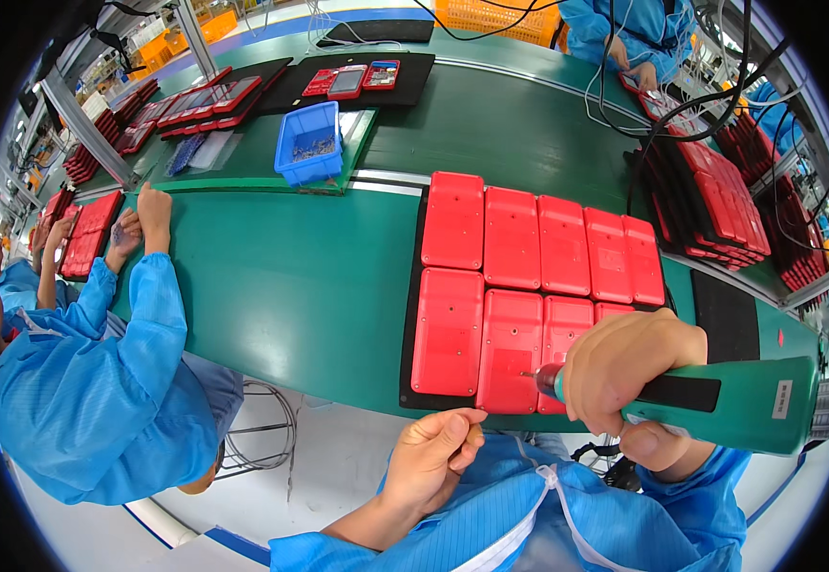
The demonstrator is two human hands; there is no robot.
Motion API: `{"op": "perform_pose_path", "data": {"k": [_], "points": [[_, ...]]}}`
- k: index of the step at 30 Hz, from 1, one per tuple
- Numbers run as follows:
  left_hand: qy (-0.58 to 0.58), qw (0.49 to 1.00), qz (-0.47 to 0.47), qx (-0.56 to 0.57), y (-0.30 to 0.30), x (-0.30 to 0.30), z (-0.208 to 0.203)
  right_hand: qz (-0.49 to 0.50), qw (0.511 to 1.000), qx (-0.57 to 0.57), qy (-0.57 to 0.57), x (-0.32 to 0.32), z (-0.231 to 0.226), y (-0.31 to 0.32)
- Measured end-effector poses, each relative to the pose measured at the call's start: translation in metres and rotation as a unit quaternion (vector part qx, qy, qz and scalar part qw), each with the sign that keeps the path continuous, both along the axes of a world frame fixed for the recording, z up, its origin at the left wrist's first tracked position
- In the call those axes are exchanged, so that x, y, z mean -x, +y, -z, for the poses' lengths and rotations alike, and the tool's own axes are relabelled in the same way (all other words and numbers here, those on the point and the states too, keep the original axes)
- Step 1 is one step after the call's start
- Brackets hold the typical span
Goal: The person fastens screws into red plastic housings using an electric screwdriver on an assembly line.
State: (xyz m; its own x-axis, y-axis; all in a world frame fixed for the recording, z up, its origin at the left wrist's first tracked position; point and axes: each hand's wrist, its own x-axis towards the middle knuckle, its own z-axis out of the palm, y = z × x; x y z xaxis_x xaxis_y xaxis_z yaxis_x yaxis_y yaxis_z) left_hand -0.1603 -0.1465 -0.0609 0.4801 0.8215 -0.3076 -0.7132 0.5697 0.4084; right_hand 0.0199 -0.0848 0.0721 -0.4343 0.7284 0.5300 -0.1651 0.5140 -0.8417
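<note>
right hand [629, 370] grips green driver [762, 408], overlapping red cases [512, 262]; left hand [433, 458] curls, contents unclear; blue bin [309, 167] beyond.

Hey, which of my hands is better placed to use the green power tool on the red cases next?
Probably your right hand: it grips the green power tool, whose tip points toward the red cases. Your left hand is by their near edge, loosely curled; whether it holds something small is unclear.

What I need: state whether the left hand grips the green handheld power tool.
No, the right hand grips the green handheld power tool.
</note>
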Motion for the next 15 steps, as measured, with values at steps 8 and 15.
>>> {"op": "perform_pose_path", "data": {"k": [8,15], "points": [[0.076,0.997,-0.029,-0.003,0.005,0.008,-0.013,-0.006,0.997,-0.059,-0.059,0.0,-0.004,-0.001],[0.044,0.999,-0.029,0.008,0.007,0.006,-0.014,0.047,0.989,-0.072,-0.121,-0.002,0.001,0.0]]}}
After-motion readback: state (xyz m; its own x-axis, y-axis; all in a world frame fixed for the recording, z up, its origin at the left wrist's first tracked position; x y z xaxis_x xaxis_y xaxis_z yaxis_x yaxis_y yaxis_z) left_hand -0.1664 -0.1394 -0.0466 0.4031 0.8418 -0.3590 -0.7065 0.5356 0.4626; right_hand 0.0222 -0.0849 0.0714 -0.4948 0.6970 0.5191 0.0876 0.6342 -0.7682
